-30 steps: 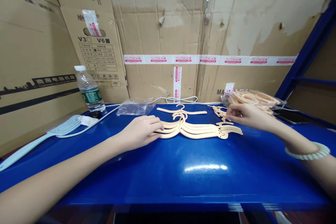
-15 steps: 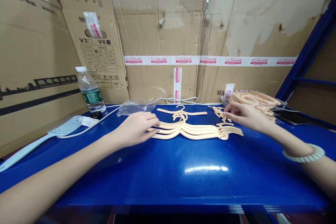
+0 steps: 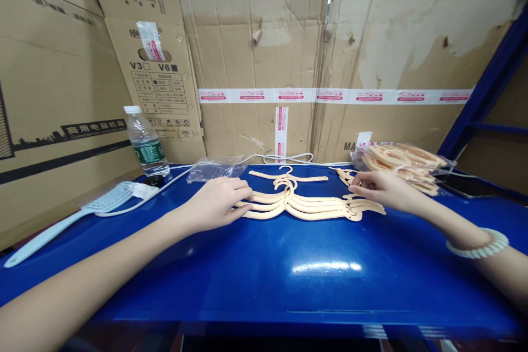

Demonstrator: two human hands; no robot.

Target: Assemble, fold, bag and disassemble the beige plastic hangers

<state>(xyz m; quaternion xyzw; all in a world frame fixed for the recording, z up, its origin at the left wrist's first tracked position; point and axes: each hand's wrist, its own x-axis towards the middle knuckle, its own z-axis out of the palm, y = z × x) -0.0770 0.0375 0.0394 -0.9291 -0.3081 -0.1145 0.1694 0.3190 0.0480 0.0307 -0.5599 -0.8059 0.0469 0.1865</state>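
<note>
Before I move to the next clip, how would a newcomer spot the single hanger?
On the blue table, find the cream hangers grouped at the left hand. Just behind them, toward the cardboard wall, lies the single hanger, its bar set back from the group's overlapping bars.

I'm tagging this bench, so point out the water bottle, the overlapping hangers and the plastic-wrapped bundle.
Water bottle [image 3: 149, 152]: head view, on its green label.
Overlapping hangers [image 3: 286, 205]: head view, where their necks meet.
Plastic-wrapped bundle [image 3: 401, 160]: head view, middle of its upper part.
</note>
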